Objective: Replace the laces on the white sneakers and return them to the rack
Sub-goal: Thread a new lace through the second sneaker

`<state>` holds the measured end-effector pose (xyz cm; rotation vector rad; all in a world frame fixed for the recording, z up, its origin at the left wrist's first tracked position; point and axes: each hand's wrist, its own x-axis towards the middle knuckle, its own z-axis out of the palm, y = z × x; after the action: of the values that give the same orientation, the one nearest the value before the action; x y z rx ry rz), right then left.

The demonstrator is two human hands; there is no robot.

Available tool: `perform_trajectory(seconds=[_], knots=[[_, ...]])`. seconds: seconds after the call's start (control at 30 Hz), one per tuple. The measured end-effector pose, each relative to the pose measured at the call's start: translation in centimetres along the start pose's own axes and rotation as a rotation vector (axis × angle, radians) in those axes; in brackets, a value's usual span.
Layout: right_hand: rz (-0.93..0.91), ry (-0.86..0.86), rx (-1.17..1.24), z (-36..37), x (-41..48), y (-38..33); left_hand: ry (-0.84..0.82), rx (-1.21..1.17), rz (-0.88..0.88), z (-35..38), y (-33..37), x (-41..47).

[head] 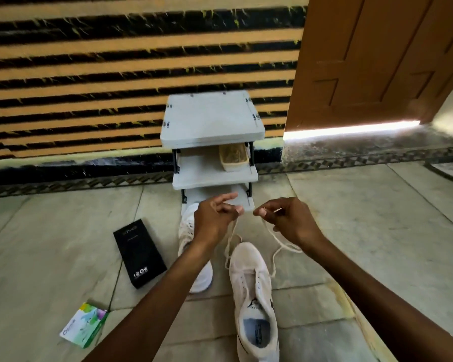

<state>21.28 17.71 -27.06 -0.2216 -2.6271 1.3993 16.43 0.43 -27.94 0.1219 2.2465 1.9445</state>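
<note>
Nearest, a white sneaker (254, 296) stands on the tiled floor (351, 218) with its toe pointing away. Its heel runs off the bottom edge of the view. To its left lies a small green-and-white box (84, 325), and further out a black box (139, 253) whose print is too blurred to read fully.

A white lace (229, 244) rises from the front eyelets of the sneaker in two strands, one to each hand. The left hand (217, 212) pinches its strand between thumb and a curled finger, with the other fingers (228, 197) stretched loosely forward. The right hand (285, 218) has its fingers (262, 212) curled and nipping the other strand near its tip, and slack loops below the wrist. Both hands hover above and beyond the sneaker's toe, close together but apart.

A second sneaker (191, 231) lies behind the left forearm, which hides much of it. Its lacing cannot be made out.

Beyond stands the grey three-shelf rack (209, 126) against a striped wall (89, 61). The hands partly cover its lowest shelf, and a woven basket (233, 156) sits on the middle one. A brown door (377, 61) is at far right.
</note>
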Motion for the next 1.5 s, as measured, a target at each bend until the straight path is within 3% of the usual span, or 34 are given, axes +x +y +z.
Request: perform_trajectory(seconds=[0.13,0.27,0.63,0.9,1.27,1.5], knots=[[-0.138,0.127,0.109,-3.5,2.3,-6.9,0.068,-0.163,0.064,-1.6,7.3,0.8],[-0.192,0.185,0.331,-7.1,3.8,-13.5,0.021,-0.155,0.178,-2.8,14.6,1.2],[-0.476,0.321,0.301,-14.6,6.2,-26.4,0.035,-0.123,0.470,-4.7,29.8,-1.0],[-0.605,0.411,0.217,-16.0,5.3,-30.2,0.047,-0.167,0.496,-5.4,34.1,-2.4],[-0.630,0.451,0.000,-17.2,4.6,-31.3,-0.002,-0.221,0.479,-4.9,34.1,-2.9],[-0.687,0.440,0.021,-17.5,4.1,-31.4,0.010,-0.221,0.492,-4.7,34.1,-2.8]])
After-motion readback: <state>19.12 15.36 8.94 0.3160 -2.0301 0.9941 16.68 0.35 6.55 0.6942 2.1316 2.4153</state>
